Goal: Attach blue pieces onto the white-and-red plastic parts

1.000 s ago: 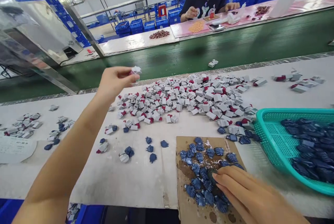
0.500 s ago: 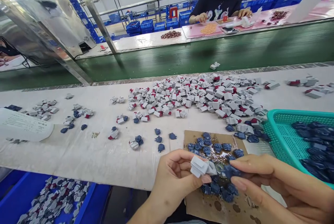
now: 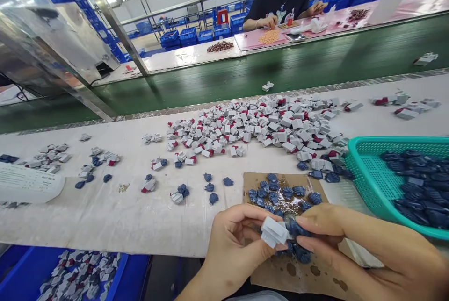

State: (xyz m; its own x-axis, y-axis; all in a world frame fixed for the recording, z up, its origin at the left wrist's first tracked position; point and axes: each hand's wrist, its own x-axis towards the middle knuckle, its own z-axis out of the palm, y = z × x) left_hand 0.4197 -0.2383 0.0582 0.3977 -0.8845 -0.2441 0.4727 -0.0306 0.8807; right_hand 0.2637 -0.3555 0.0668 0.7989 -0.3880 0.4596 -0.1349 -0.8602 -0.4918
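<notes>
Between its thumb and fingers, my left hand grips a light grey blocky plastic part. My right hand pinches a dark blue plastic piece by its right side. The two parts meet end to end, or nearly so; fingers hide whether they are joined. Below them lies a brown cardboard sheet with wet stains, bearing several dark blue fist-shaped pieces. Beyond the hands spreads a large heap of grey and dark red parts.
At the right stands a green basket of dark blue pieces. A blue bin with grey parts sits low at left. A green conveyor belt crosses behind the table, carrying a few grey parts. A co-worker sits across it.
My right hand has moved left, bringing the dark blue piece up against the grey part. The view has shifted slightly, and another grey part shows on the belt at right.
</notes>
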